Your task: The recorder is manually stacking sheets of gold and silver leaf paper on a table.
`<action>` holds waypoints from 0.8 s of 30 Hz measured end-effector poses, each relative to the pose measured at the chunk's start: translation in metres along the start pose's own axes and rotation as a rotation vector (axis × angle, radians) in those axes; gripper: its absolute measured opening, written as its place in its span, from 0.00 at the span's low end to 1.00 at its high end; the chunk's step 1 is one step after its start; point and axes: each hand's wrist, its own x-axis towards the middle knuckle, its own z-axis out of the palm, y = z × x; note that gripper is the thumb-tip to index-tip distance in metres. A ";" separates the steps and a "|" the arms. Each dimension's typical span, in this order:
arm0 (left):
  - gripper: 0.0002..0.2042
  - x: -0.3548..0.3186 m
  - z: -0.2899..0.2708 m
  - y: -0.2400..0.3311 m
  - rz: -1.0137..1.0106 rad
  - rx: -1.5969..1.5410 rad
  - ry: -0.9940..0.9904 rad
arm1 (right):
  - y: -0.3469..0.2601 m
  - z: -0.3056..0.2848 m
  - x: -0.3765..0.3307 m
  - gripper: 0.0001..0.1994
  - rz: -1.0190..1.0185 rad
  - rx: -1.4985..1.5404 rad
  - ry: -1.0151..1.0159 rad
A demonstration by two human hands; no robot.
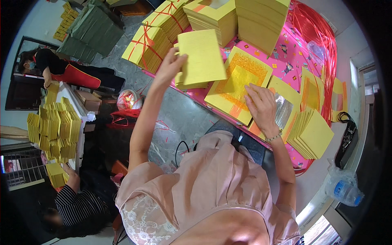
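Note:
My left hand (pixel 170 65) grips a thick stack of plain yellow paper sheets (pixel 201 59), lifted above the pink table edge. My right hand (pixel 261 107) rests fingers-down on a flat stack of yellow sheets printed with an orange and gold square (pixel 237 81). A sheet with a silver foil square (pixel 283 112) lies just right of that hand. A fanned pile of plain yellow sheets (pixel 312 134) sits further right.
The pink patterned tabletop (pixel 286 53) carries tall yellow paper stacks (pixel 261 20) and bundles tied with red string (pixel 149 45). Red plastic string (pixel 322 36) lies at the right. Two other people work at a side table with yellow stacks (pixel 57 126). A plastic bottle (pixel 343 188) is lower right.

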 end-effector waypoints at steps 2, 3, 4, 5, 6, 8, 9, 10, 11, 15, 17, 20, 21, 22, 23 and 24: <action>0.21 0.004 -0.028 -0.010 0.057 0.000 0.027 | 0.002 0.006 -0.006 0.15 0.003 0.011 -0.013; 0.21 0.006 -0.034 -0.014 0.031 -0.042 0.063 | 0.002 0.008 -0.009 0.15 0.006 0.020 -0.026; 0.21 0.009 -0.039 -0.018 0.029 -0.042 0.062 | 0.003 0.010 -0.010 0.15 0.008 0.021 -0.027; 0.21 0.013 -0.043 -0.023 -0.001 -0.031 0.076 | 0.003 0.011 -0.011 0.15 0.011 0.023 -0.030; 0.21 0.016 -0.046 -0.028 -0.031 -0.022 0.090 | 0.003 0.012 -0.012 0.14 0.015 0.024 -0.033; 0.21 0.023 -0.049 -0.040 -0.013 0.004 0.112 | 0.003 0.014 -0.013 0.14 0.019 0.026 -0.037; 0.21 0.027 -0.050 -0.046 0.001 0.048 0.123 | 0.003 0.014 -0.014 0.14 0.021 0.027 -0.038; 0.21 0.030 -0.052 -0.051 0.016 0.092 0.134 | 0.003 0.014 -0.014 0.14 0.021 0.027 -0.040; 0.21 0.032 -0.051 -0.055 0.014 0.090 0.133 | 0.003 0.014 -0.015 0.14 0.027 0.028 -0.041; 0.20 0.038 -0.049 -0.063 0.064 0.166 0.126 | 0.003 0.015 -0.016 0.14 0.035 0.018 -0.041; 0.20 0.042 -0.051 -0.067 0.054 0.203 0.121 | 0.002 0.014 -0.015 0.13 0.038 0.018 -0.043; 0.20 0.048 -0.054 -0.079 0.072 0.288 0.129 | 0.002 0.015 -0.016 0.13 0.040 0.024 -0.042; 0.20 0.050 -0.054 -0.083 0.076 0.336 0.143 | 0.002 0.015 -0.016 0.13 0.043 0.030 -0.038; 0.20 0.051 -0.055 -0.087 0.081 0.384 0.156 | 0.002 0.015 -0.016 0.13 0.042 0.030 -0.039; 0.20 0.052 -0.056 -0.090 0.079 0.384 0.155 | 0.002 0.016 -0.016 0.12 0.046 0.029 -0.041; 0.20 0.052 -0.057 -0.094 0.102 0.392 0.182 | 0.002 0.016 -0.016 0.12 0.050 0.029 -0.042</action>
